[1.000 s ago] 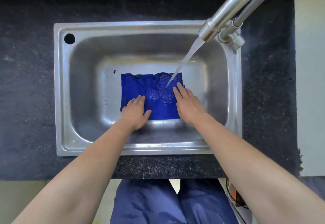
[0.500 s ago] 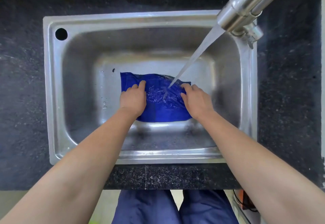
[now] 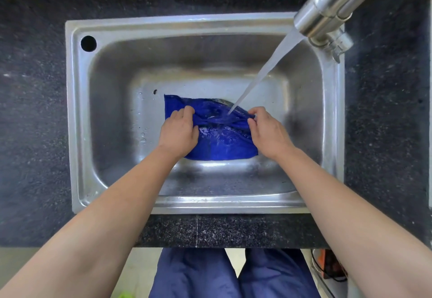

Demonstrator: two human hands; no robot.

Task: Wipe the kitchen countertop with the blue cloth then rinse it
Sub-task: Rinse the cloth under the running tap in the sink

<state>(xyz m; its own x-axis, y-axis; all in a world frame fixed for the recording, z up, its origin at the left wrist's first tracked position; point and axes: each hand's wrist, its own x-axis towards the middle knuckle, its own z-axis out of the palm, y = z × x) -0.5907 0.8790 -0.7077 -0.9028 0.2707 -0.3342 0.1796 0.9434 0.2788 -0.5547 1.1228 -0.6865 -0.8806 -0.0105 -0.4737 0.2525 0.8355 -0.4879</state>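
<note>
The blue cloth (image 3: 219, 141) lies wet and bunched on the floor of the steel sink (image 3: 112, 120). My left hand (image 3: 178, 131) grips its left part with curled fingers. My right hand (image 3: 268, 131) grips its right part, and the fabric is gathered into folds between the two hands. Water runs from the steel tap (image 3: 327, 15) at the upper right and lands on the cloth between my hands. The hands hide part of the cloth.
Dark speckled countertop (image 3: 35, 110) surrounds the sink on all sides. A round hole (image 3: 88, 43) sits in the sink rim at the back left. My blue trousers (image 3: 210, 274) show below the counter edge, with an orange object (image 3: 327, 265) on the floor at right.
My hands lay flat on the spread cloth a second ago. Their fingers have since curled and gathered the cloth into folds under the water stream.
</note>
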